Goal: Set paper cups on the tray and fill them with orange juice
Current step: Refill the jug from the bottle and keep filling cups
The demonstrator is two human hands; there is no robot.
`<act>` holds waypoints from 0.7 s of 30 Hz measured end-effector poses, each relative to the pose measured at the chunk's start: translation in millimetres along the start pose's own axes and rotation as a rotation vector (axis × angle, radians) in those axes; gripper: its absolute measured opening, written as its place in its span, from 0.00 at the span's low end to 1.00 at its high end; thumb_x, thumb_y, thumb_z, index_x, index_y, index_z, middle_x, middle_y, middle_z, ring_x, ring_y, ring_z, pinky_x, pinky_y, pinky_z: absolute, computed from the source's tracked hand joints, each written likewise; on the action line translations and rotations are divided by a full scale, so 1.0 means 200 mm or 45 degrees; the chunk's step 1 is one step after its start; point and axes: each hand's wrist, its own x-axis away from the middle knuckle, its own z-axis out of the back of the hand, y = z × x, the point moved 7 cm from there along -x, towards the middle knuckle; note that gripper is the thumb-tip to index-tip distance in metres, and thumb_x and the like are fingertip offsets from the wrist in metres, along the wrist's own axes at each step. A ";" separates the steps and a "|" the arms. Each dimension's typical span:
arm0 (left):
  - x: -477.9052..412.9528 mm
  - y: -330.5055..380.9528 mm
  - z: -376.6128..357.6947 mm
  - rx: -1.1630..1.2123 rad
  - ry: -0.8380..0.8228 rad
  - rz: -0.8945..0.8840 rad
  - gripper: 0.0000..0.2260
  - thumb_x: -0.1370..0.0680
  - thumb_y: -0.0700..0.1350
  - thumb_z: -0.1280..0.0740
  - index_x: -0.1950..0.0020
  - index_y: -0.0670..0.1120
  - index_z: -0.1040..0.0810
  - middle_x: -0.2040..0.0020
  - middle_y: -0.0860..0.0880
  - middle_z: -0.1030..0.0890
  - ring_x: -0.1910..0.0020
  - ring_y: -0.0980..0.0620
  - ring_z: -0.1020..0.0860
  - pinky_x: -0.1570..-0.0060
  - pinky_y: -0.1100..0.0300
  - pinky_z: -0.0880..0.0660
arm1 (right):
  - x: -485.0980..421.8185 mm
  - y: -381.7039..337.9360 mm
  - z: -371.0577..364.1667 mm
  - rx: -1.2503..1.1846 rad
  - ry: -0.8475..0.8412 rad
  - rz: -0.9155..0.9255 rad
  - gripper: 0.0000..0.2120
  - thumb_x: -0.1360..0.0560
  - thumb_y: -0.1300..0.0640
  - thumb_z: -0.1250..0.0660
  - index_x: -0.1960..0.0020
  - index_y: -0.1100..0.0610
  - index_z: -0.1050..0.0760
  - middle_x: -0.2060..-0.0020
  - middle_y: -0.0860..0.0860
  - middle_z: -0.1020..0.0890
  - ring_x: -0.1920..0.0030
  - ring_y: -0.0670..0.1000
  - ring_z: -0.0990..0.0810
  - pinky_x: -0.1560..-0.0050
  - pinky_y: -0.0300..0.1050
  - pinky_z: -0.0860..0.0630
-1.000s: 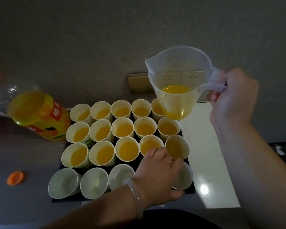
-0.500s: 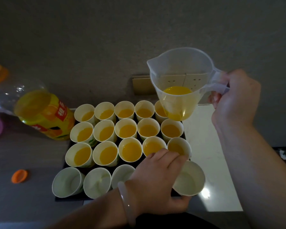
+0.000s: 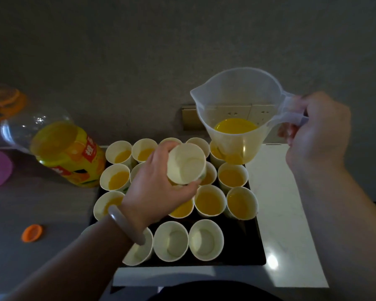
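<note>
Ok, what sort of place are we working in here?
Probably a home or hotel-room counter rather than a commercial kitchen: a wall socket plate at the back, a pale stone-like countertop, and a shop-bought juice bottle beside the black tray.

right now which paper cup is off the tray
The empty cup in the left hand, held above the filled ones; all others stand on the tray.
</note>
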 end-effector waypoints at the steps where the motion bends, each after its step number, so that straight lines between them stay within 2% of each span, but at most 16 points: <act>1: -0.01 -0.02 0.03 -0.028 0.018 0.015 0.32 0.35 0.60 0.25 0.37 0.58 0.37 0.47 0.63 0.30 0.50 0.63 0.28 0.57 0.75 0.32 | 0.00 -0.01 -0.01 0.012 -0.031 0.020 0.13 0.37 0.58 0.41 0.79 0.56 0.40 0.80 0.52 0.40 0.76 0.52 0.42 0.75 0.36 0.42; 3: -0.04 -0.04 0.07 -0.084 0.032 0.050 0.31 0.34 0.58 0.25 0.36 0.56 0.35 0.46 0.60 0.29 0.50 0.61 0.28 0.57 0.72 0.32 | 0.01 -0.04 -0.05 -0.002 -0.120 0.056 0.15 0.36 0.60 0.42 0.77 0.62 0.44 0.77 0.56 0.44 0.73 0.56 0.45 0.73 0.40 0.46; 5: -0.07 -0.07 0.09 -0.133 0.027 0.093 0.32 0.33 0.57 0.25 0.34 0.55 0.35 0.45 0.59 0.29 0.48 0.59 0.29 0.56 0.67 0.31 | 0.02 -0.07 -0.08 -0.008 -0.216 0.085 0.14 0.36 0.63 0.43 0.75 0.67 0.45 0.77 0.55 0.45 0.73 0.55 0.46 0.72 0.40 0.47; 7: -0.09 -0.08 0.11 -0.149 0.027 0.115 0.31 0.32 0.57 0.25 0.34 0.54 0.35 0.44 0.57 0.28 0.47 0.58 0.29 0.54 0.64 0.31 | 0.02 -0.09 -0.11 0.079 -0.272 0.139 0.14 0.36 0.63 0.43 0.79 0.61 0.40 0.81 0.49 0.41 0.77 0.50 0.43 0.74 0.34 0.44; 9: -0.10 -0.08 0.12 -0.154 0.031 0.123 0.32 0.32 0.56 0.24 0.33 0.53 0.34 0.42 0.56 0.28 0.45 0.57 0.29 0.51 0.62 0.31 | 0.03 -0.11 -0.16 0.131 -0.341 0.191 0.15 0.36 0.62 0.42 0.80 0.57 0.38 0.82 0.47 0.40 0.79 0.50 0.42 0.75 0.33 0.42; 13: -0.10 -0.08 0.13 -0.155 0.042 0.131 0.33 0.32 0.56 0.24 0.32 0.52 0.34 0.41 0.57 0.31 0.46 0.60 0.32 0.52 0.66 0.34 | 0.05 -0.15 -0.23 0.247 -0.423 0.265 0.16 0.36 0.62 0.41 0.81 0.56 0.37 0.82 0.47 0.42 0.78 0.50 0.43 0.75 0.35 0.43; 16: -0.10 -0.09 0.14 -0.138 0.049 0.125 0.33 0.32 0.55 0.24 0.32 0.52 0.34 0.43 0.58 0.33 0.48 0.62 0.33 0.58 0.73 0.36 | 0.06 -0.17 -0.28 0.316 -0.479 0.321 0.15 0.36 0.61 0.40 0.81 0.55 0.36 0.82 0.49 0.42 0.77 0.52 0.43 0.74 0.36 0.43; 19: -0.10 -0.09 0.16 -0.107 0.059 0.109 0.31 0.33 0.54 0.24 0.35 0.53 0.33 0.44 0.58 0.31 0.48 0.62 0.32 0.58 0.75 0.35 | 0.06 -0.20 -0.31 0.413 -0.496 0.389 0.12 0.37 0.59 0.39 0.78 0.61 0.35 0.79 0.59 0.43 0.76 0.61 0.42 0.74 0.44 0.43; 21: -0.10 -0.09 0.17 -0.085 0.058 0.107 0.29 0.33 0.55 0.24 0.36 0.54 0.32 0.44 0.58 0.29 0.47 0.60 0.30 0.57 0.73 0.34 | 0.06 -0.22 -0.34 0.475 -0.505 0.440 0.12 0.37 0.57 0.39 0.76 0.62 0.35 0.79 0.59 0.42 0.76 0.64 0.41 0.76 0.49 0.42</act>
